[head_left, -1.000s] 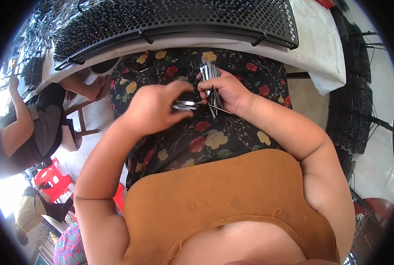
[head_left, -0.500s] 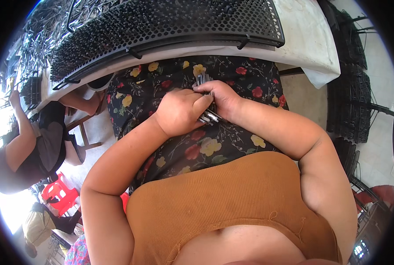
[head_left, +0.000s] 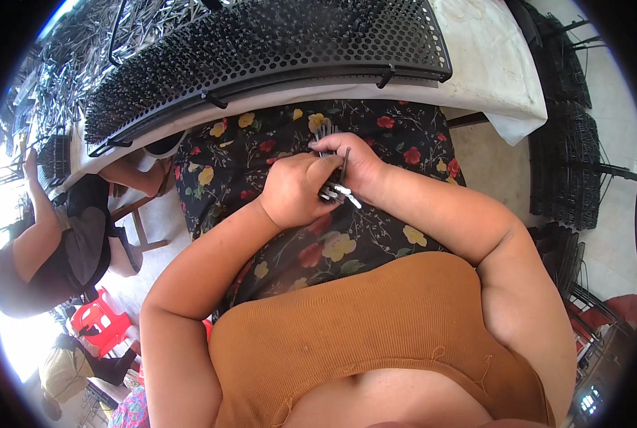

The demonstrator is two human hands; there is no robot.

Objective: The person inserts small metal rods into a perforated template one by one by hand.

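Both my hands are together above my lap, over a black floral cloth (head_left: 340, 246). A bundle of thin metal pieces (head_left: 340, 192) is between them, dark along the shafts, with bright silver ends poking out at the near side. My left hand (head_left: 295, 187) is closed round the bundle, thumb on top. My right hand (head_left: 358, 157) is pressed against its right side, fingers curled over the far end. One dark thin piece sticks up by the right palm. Most of the bundle is hidden by my fingers, so its exact kind cannot be made out.
Ahead, a black perforated rack (head_left: 261, 71) packed with upright thin pieces stands on a white-covered table (head_left: 493, 57). A heap of loose metal pieces (head_left: 54, 78) lies far left. Black racks (head_left: 564, 164) stand at right. Another person (head_left: 76, 242) sits at left, near a red stool (head_left: 101, 321).
A dark thin piece now stands out by my right palm, and a silver end reaches further out toward me. My left hand has shifted slightly. The view has moved a little.
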